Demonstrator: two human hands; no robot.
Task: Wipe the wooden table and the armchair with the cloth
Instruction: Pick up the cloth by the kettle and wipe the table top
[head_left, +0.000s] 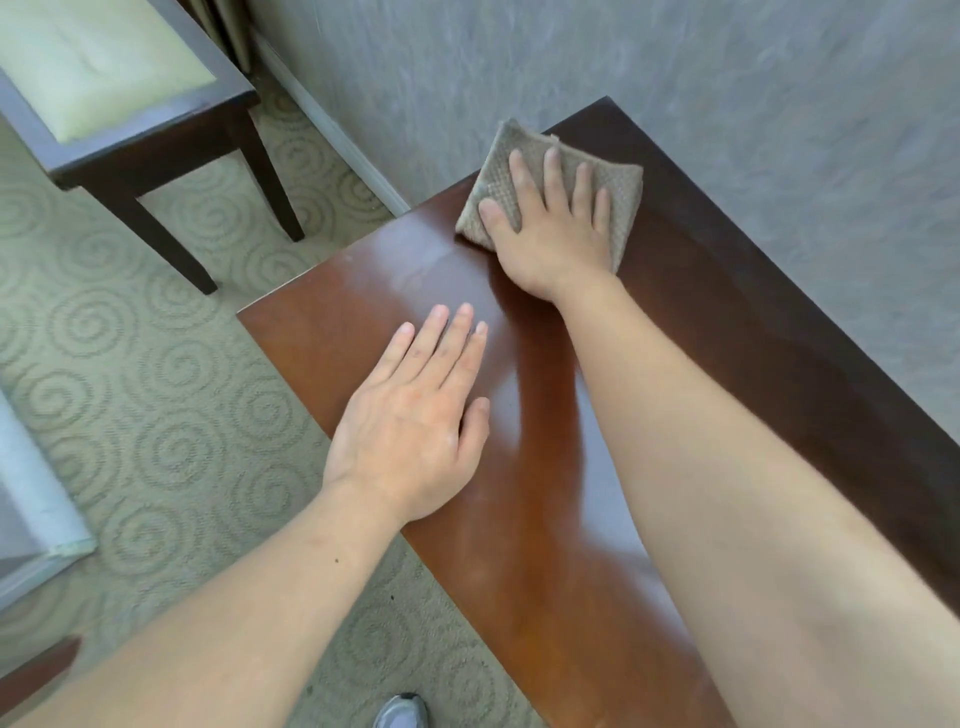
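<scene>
- Left hand rests flat, fingers spread, holding nothing, on the near bench.
- Right hand presses the folded cloth flat at the far end.
- Bench's long axis runs back toward the person.
- Armchair stands far left, unwiped.

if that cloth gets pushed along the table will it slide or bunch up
The cloth looks soft and folded, so it would probably go limp if lifted. Its coarse weave may drag slightly, yet the table looks glossy, so it likely slides easily. The right hand lies flat across it, which should limit bunching.
</scene>
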